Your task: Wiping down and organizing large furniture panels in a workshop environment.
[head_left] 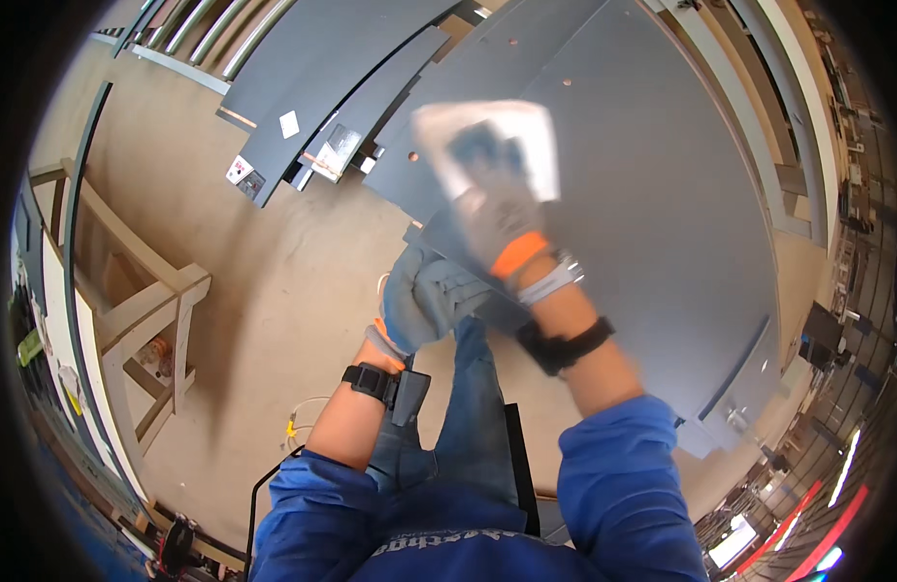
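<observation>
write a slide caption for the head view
Gloved right hand presses a blurred white cloth on a large dark grey flat panel while the gloved left hand grips its near edge.

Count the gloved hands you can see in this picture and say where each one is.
2. The left hand grips the near edge of the big grey panel. The right hand, blurred, presses a white cloth on the panel's top. None seems hidden.

Bare concrete floor (293, 262) throughout; wooden trestle frame (147, 320) at nine o'clock, stacked grey panels (303, 78) at twelve, red-lit shelving (807, 514) at four.
</observation>
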Demonstrator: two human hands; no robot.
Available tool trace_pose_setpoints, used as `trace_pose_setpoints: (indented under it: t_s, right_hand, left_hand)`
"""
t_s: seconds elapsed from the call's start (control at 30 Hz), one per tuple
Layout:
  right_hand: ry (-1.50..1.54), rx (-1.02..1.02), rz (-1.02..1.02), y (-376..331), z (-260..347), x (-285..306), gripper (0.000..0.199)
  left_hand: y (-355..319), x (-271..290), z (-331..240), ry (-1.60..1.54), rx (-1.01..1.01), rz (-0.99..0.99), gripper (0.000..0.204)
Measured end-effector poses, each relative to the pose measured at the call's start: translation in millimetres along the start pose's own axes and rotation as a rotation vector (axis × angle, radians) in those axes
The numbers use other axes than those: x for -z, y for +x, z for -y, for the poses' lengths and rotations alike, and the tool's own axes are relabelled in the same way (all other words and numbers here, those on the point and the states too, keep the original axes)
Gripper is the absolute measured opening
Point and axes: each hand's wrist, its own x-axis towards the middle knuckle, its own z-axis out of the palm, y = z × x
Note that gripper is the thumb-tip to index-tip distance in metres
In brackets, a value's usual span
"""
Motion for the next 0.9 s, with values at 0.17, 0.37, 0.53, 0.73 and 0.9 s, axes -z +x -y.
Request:
trace_pose_setpoints:
  t_s: [0.17, 0.37, 0.53, 0.73, 0.9]
  right_hand:
    - [0.098, 0.221, 0.136, -87, 48, 5, 0.068]
    - [0.016, 0.072, 0.372, -187, 19, 9, 0.062]
    - [0.239, 0.038, 0.004, -82, 73, -11, 0.053]
    - [-0.015, -0.142, 0.184, -190, 33, -9, 0.062]
    - [0.013, -0.303, 0.096, -211, 46, -16, 0.057]
  left_hand:
    - [-5, 4, -6, 0.319, -0.263, 0.084, 0.052]
    - [7, -8, -33, 0.302, 0.08, 0.15, 0.063]
    - [23, 46, -43, 1.503, -0.489, 0.305, 0.083]
    - [27, 7, -56, 0.157, 0.445, -0.033, 0.079]
    - [25, 9, -55, 0.216, 0.427, -0.025, 0.077]
